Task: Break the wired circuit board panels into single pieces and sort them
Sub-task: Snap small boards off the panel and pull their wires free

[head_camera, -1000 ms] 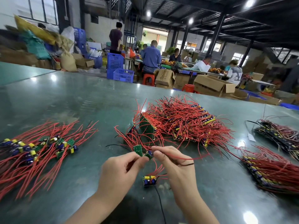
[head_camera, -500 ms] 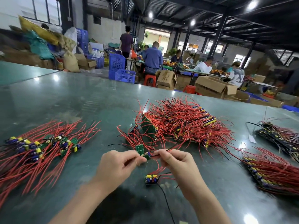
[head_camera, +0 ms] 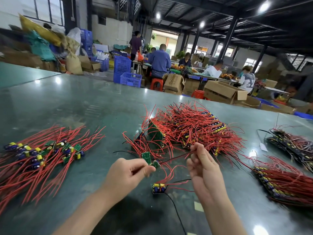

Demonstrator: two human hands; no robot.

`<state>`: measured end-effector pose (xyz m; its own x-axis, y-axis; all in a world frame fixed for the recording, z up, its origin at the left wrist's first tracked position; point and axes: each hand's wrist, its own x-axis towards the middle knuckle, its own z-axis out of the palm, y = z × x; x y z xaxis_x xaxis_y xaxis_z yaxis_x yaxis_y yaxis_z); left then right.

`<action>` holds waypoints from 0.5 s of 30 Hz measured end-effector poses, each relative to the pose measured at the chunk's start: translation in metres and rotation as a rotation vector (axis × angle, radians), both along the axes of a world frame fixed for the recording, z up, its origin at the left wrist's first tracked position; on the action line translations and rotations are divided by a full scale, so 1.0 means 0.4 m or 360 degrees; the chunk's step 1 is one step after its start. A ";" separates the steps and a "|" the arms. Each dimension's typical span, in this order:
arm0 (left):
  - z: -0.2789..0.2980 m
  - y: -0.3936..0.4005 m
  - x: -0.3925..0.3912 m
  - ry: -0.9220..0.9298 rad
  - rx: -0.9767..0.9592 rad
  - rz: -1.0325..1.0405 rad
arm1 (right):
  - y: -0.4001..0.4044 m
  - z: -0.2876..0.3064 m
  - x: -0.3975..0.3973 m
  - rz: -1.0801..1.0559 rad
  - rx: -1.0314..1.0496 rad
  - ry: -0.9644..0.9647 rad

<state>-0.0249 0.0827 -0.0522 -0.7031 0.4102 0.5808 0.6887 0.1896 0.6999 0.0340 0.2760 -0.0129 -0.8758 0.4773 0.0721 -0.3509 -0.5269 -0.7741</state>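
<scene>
My left hand [head_camera: 126, 175] pinches a small green circuit board piece [head_camera: 155, 164], with a second green piece [head_camera: 146, 156] just above its fingertips. My right hand [head_camera: 203, 164] holds that piece's red and black wires [head_camera: 176, 157] pulled taut to the right between thumb and fingers. One single board with yellow and blue capacitors [head_camera: 158, 188] lies on the table between my hands. A big heap of unbroken panels with red wires [head_camera: 191, 131] sits behind my hands. Sorted single pieces [head_camera: 45, 152] lie in a fan at the left.
The green table [head_camera: 76, 106] carries more wired panel stacks at the right [head_camera: 286, 185] and far right [head_camera: 294, 146]. A loose black wire [head_camera: 176, 212] trails toward the near edge. Beyond the table are cardboard boxes, blue crates and seated workers.
My hands have come apart: the right hand slid right along the wires, drawing them taut, while the left hand stays pinching the small board. The camera view shifted slightly.
</scene>
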 end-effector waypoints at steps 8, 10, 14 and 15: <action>-0.009 -0.003 0.010 -0.0120 -0.0130 -0.0204 | -0.034 0.003 0.029 0.0620 0.1158 -0.0277; -0.003 0.000 0.011 -0.0061 -0.0212 -0.0200 | -0.048 0.005 0.036 0.0637 0.1206 -0.0258; 0.002 0.002 0.013 -0.0016 -0.0157 -0.0103 | -0.058 0.005 0.029 0.0291 0.1240 -0.0181; 0.001 0.003 0.013 -0.0014 -0.0135 -0.0081 | -0.062 0.003 0.026 0.0232 0.1243 -0.0169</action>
